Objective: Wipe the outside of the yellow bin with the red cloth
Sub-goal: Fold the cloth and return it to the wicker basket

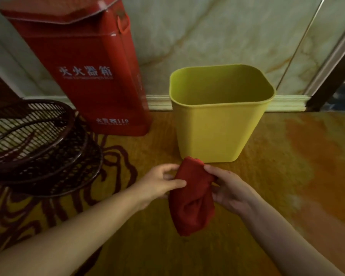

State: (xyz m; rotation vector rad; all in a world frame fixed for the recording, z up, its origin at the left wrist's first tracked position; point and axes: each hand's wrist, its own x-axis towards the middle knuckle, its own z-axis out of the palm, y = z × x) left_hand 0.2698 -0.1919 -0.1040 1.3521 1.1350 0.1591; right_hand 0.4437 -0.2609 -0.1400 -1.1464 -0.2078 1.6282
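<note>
wiping looks not yet begun: the left hand [161, 181] and right hand [229, 188] both pinch the bunched red cloth [191, 198] just before the upright, untouched yellow bin [217, 132] on the floor.

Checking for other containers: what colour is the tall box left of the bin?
Red, with white lettering on the tall box; head view shows it.

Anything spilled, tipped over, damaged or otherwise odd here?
Nothing stands out. The yellow bin stands upright and looks empty, the left hand and right hand hold the red cloth in front of it.
</note>
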